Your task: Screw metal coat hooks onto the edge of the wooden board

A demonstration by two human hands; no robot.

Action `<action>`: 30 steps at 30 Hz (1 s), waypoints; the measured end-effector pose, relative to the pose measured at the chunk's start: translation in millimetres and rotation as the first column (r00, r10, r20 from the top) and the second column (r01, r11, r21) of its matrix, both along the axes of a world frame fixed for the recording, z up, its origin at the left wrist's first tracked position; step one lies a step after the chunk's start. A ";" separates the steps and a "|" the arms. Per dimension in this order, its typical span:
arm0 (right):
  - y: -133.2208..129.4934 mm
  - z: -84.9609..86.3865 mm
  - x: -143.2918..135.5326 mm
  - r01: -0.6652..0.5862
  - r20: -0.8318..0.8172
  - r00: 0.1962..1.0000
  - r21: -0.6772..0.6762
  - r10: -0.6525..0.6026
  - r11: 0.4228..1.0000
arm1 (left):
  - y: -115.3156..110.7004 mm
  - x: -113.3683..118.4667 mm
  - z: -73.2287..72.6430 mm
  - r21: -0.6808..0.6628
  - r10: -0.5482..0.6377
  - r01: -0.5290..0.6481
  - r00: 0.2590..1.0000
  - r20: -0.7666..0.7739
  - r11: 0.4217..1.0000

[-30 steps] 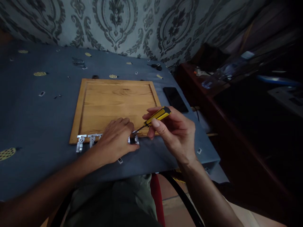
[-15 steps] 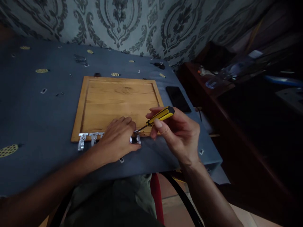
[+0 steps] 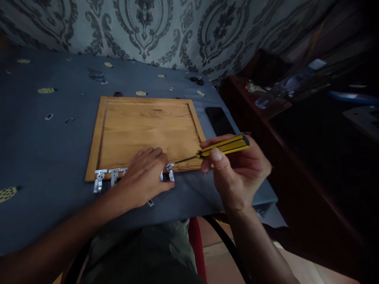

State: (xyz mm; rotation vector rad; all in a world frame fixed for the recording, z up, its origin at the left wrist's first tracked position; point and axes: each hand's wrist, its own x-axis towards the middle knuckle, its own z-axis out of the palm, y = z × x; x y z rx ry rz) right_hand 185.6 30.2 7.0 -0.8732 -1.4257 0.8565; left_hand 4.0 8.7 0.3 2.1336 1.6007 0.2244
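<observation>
A framed wooden panel (image 3: 151,130) lies flat on the blue cloth. Several silver metal hinges line its near edge, among them one at the far left (image 3: 99,179) and one at the right (image 3: 170,172). My left hand (image 3: 145,173) rests over the near edge, fingers bent on the wood and thumb beside the right hinge; its grip is on the hinges there, partly hidden. My right hand (image 3: 237,173) holds a yellow and black screwdriver (image 3: 227,146), whose tip points left, just right of and above the right hinge. Small holes show in the wood right of that hinge.
A black phone (image 3: 219,120) lies right of the panel. Small screws (image 3: 71,120) are at the left, dark keys (image 3: 196,80) at the back. A dark red piece of furniture (image 3: 266,114) with a clear bottle (image 3: 296,81) stands at the right.
My right hand has moved right with the screwdriver, and its tip has come away from the right hinge. My left hand stays at the hinges; the view has shifted slightly.
</observation>
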 end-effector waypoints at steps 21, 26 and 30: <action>60.6 -36.1 20.1 -0.008 0.860 0.496 -0.137 0.123 0.990 | -0.7 0.3 -2.8 -0.001 0.010 -0.010 1.000 0.024 1.000; 65.8 -38.1 27.7 -0.041 0.891 0.447 -0.071 0.082 0.997 | 0.4 1.3 4.0 -0.060 0.020 -0.019 1.000 0.023 0.998; 87.5 -27.4 17.2 -0.057 0.889 0.457 0.045 -0.014 0.997 | 1.8 0.4 3.2 -0.090 -0.001 0.006 0.998 0.056 0.996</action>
